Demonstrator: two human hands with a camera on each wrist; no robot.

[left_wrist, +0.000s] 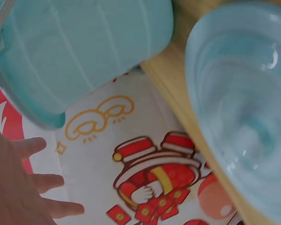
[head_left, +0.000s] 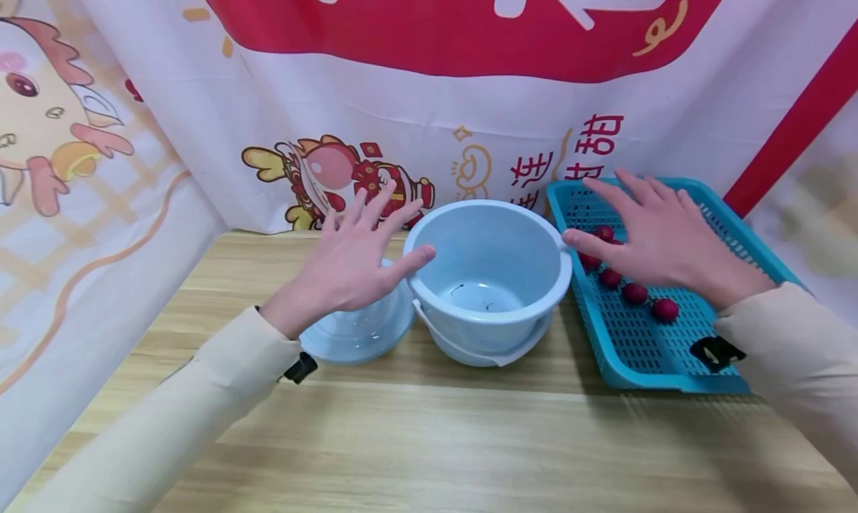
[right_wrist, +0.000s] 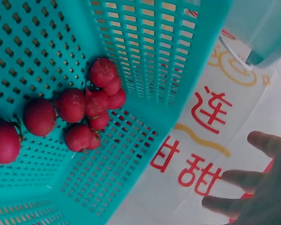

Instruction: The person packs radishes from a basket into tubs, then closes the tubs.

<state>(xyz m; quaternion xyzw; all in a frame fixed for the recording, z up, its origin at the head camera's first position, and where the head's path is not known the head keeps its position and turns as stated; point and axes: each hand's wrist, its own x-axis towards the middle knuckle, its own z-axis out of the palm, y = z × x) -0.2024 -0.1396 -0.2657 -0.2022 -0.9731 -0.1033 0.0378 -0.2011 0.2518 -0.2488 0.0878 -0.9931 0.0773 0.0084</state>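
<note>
A light blue bucket [head_left: 489,275] stands upright in the middle of the table, with a few dark scraps on its floor and its handle hanging down at the front. My left hand [head_left: 358,256] is spread over the clear bluish lid-like dish [head_left: 365,327], its thumb near the bucket's left rim. Fingers spread, my right hand [head_left: 660,234] hovers over the teal basket [head_left: 599,342], thumb close to the bucket's right rim. Several red radishes [right_wrist: 70,105] lie in that basket, some clustered in a corner. Neither hand holds anything.
The wood-grain table [head_left: 429,446] carries all of these things. A white printed cloth [head_left: 429,103] with red characters hangs behind them, and another printed cloth [head_left: 87,222] covers the left side. The basket stands just right of the bucket.
</note>
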